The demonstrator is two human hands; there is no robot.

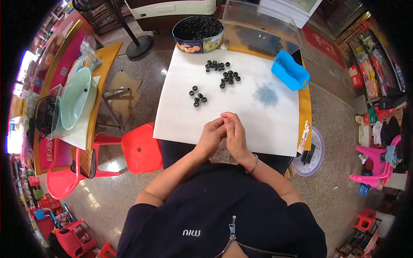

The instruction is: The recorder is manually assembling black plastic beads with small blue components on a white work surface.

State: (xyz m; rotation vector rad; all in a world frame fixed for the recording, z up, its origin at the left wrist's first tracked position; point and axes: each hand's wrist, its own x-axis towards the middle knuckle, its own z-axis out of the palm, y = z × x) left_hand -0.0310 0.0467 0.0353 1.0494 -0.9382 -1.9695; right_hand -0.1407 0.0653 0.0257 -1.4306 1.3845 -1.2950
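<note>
The left hand (212, 138) and right hand (236, 138) meet fingertip to fingertip, fingers bent into a narrow, closed-looking grip; whether anything is pinched inside, I cannot tell. Below them, the near edge of the white sheet (176, 124) passes under the wrists. White paper stretches to both sides of the grip, and a strip of it separates the fingertips from the black beads (204, 99) — one loose group ahead and to the left, two more straight beyond. To the right, the sheet stops short of the yellow table (305, 107) edge.

Lettering and biscuit pictures are printed on the oval tin (193, 46), far ahead of the hands and full of black pieces; small white letters mark the dark top (185, 198) behind the grip.

Ahead and right lies a patch of tiny blue specks (266, 95), with a blue basket (293, 73) at the far corner past it. A clear box (258, 17) stands beyond the beads — beside the tin. Left of the hands, a red stool (140, 155) stands close to the table.
</note>
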